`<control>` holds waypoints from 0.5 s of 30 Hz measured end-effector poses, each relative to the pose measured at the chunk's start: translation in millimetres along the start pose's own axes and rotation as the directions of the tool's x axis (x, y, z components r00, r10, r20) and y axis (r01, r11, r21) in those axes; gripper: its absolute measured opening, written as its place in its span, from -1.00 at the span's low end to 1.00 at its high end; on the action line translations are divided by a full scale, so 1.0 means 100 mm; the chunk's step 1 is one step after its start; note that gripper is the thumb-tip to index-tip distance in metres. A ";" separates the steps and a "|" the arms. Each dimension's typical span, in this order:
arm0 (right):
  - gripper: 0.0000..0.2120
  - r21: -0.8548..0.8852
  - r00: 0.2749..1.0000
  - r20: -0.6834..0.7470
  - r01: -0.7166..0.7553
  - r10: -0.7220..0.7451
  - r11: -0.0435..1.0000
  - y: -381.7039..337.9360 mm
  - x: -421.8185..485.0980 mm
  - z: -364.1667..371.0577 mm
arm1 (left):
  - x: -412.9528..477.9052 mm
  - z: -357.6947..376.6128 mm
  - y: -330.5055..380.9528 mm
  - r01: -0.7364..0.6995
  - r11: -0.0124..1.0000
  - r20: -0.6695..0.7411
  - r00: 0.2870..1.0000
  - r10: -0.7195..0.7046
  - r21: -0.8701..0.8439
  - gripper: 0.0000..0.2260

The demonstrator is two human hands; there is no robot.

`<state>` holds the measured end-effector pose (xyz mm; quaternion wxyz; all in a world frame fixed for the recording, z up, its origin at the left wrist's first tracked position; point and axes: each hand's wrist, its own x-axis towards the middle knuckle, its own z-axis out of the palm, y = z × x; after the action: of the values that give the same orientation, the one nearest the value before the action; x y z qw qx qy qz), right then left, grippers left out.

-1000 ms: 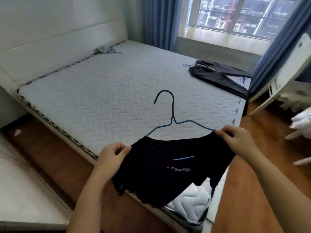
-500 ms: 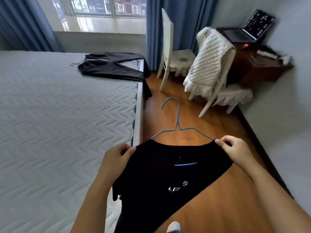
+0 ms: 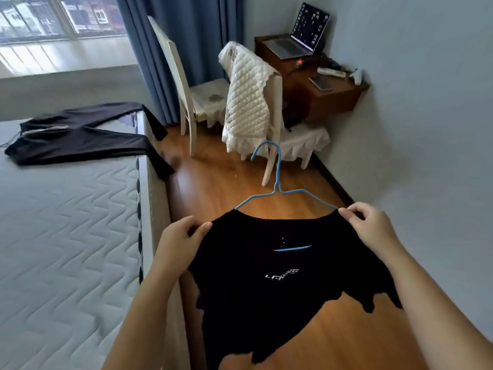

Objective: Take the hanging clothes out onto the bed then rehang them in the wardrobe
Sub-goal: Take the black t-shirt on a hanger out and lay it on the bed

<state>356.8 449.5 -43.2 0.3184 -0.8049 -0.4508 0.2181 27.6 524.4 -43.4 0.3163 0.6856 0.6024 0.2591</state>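
Held the black T-shirt [image 3: 266, 289] on its blue hanger [image 3: 277, 182] over the floor [image 3: 218, 188] beside the bed [image 3: 66, 236], shoulders pinched by left hand [image 3: 178, 241] and right hand [image 3: 373, 228]; seemingly rehanging, next needing the hook on a wardrobe rail.

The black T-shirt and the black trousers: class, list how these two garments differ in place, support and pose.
The black T-shirt is on a blue hanger; the black trousers show no hanger. The T-shirt is held up over the floor, left hand and right hand pinching its shoulders; the trousers lie on the bed, leg ends drooping over its edge. Both are black garments.
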 end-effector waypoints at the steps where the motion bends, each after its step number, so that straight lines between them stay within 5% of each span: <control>1: -0.77 0.003 1.000 0.004 0.009 -0.009 1.000 -0.04 0.09 0.04 | 0.08 -0.02 -0.01 0.002 1.000 -0.011 1.000 -0.002 0.005 -0.80; 15: -0.86 0.002 0.927 0.214 0.314 -0.307 0.949 -1.81 2.26 1.72 | 1.74 -0.87 -0.97 0.272 0.959 -0.230 0.931 -0.282 -0.073 -0.78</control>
<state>254.0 770.0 -50.2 0.2862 -0.7005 -0.6072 0.2422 -76.7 714.6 -62.1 0.2888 0.5512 0.7212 0.3043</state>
